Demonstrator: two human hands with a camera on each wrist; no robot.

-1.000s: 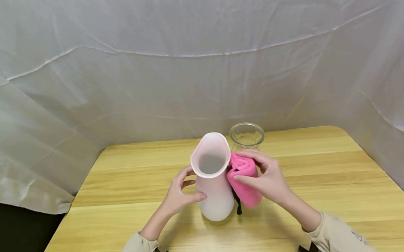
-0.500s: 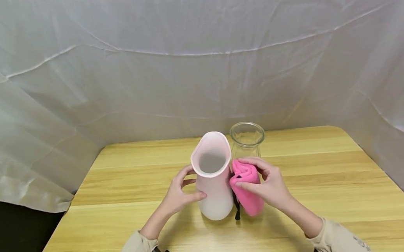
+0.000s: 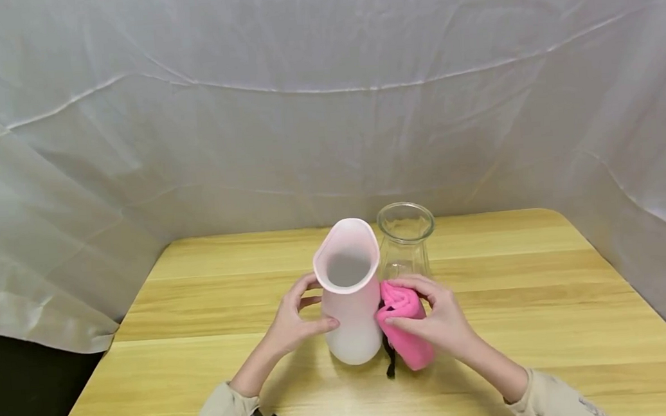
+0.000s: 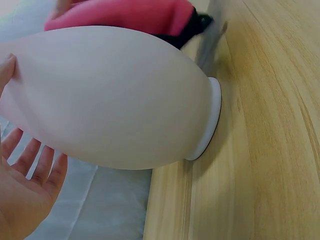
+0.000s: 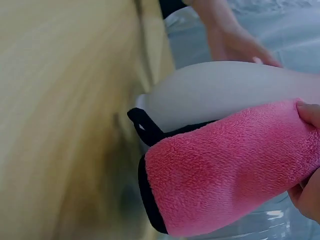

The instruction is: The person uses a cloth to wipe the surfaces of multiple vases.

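A white, pink-rimmed vase (image 3: pixel 350 290) stands upright on the wooden table (image 3: pixel 203 346). My left hand (image 3: pixel 294 320) holds its left side, thumb on the front, fingers behind. In the left wrist view the vase (image 4: pixel 110 95) fills the frame beside my palm (image 4: pixel 25 195). My right hand (image 3: pixel 439 320) grips a folded pink cloth (image 3: pixel 405 325) with black trim and presses it against the vase's right side. The right wrist view shows the pink cloth (image 5: pixel 225 170) lying along the vase (image 5: pixel 215 90).
A clear glass vase (image 3: pixel 405 241) stands just behind the cloth and to the right of the white vase. White fabric (image 3: pixel 326 105) drapes behind and on both sides of the table. The table's left edge drops to a dark floor (image 3: pixel 21 397).
My right hand has slid the pink cloth down the vase's right side, from near the neck toward the base. The left hand and vase have stayed put.
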